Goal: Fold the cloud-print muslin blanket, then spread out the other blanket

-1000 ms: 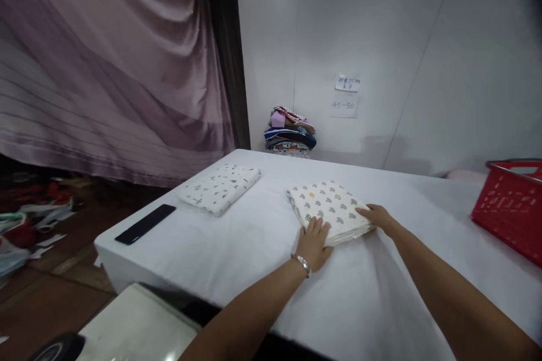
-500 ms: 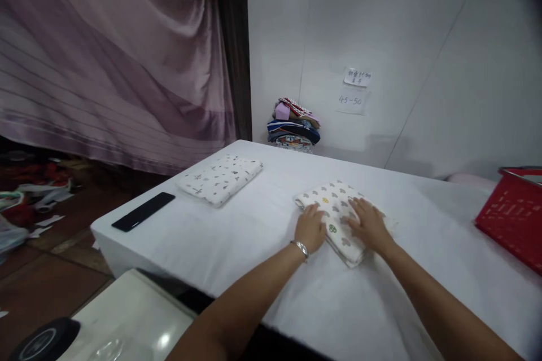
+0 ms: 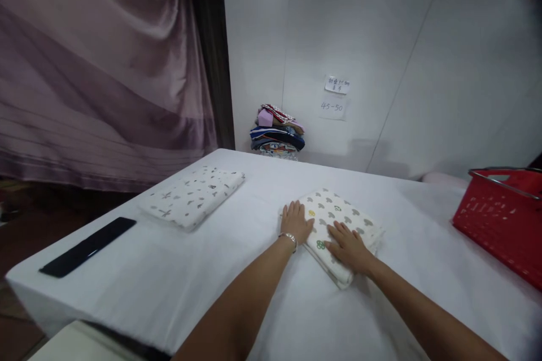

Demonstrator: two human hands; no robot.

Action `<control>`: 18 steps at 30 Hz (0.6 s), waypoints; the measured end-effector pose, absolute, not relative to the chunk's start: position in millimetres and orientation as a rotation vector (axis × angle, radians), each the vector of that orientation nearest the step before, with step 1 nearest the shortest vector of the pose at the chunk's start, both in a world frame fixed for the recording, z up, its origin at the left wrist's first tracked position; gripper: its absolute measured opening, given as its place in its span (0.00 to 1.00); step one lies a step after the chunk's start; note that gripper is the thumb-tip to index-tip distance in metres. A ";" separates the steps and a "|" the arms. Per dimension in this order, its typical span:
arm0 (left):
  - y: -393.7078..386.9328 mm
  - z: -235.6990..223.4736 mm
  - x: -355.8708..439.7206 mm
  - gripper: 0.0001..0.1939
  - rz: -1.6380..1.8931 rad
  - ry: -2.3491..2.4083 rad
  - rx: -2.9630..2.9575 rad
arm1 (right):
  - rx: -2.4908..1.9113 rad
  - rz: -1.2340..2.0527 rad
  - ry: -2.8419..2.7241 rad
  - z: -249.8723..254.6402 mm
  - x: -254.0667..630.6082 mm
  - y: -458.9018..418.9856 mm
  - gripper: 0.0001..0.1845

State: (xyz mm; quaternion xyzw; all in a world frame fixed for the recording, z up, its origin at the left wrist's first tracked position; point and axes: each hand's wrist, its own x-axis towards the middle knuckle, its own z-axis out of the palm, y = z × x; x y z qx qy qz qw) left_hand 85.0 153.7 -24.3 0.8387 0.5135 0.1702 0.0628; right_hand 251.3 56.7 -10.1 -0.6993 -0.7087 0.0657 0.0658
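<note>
A folded white cloth [image 3: 342, 211] printed with grey shapes and a few yellow and green ones lies on the white-covered table [image 3: 220, 271]. My left hand [image 3: 296, 223], a silver bracelet at its wrist, rests flat on the cloth's left edge with fingers stretched. Lower on the same cloth, my right hand [image 3: 349, 248] lies open, palm down and fingers spread. Part of the print is hidden under both hands. To the left sits another folded white cloth [image 3: 195, 197] with small dark motifs, touched by neither hand.
A black flat slab [image 3: 88, 247] lies near the table's left edge. On the right stands a red plastic basket [image 3: 499, 225]. Behind the table is a stack of folded fabrics [image 3: 277, 132] against the white wall [image 3: 381, 39]. A pinkish curtain [image 3: 97, 67] hangs at left.
My right hand has moved from the cloth's right corner onto its top. The cloth has turned, a corner now pointing towards me. My left hand stays at its left edge. The view has shifted.
</note>
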 end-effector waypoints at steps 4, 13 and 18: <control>153.4 -30.3 82.5 0.33 0.513 1.568 2.565 | -2.066 0.012 -2.124 17.4 253.6 107.3 0.33; 155.8 -35.1 81.9 0.33 0.555 1.577 2.600 | -2.293 0.146 -1.951 -18.5 291.2 164.1 0.35; 155.7 -35.4 81.1 0.33 0.563 1.558 2.570 | -2.192 0.363 -1.923 -11.8 313.3 170.3 0.35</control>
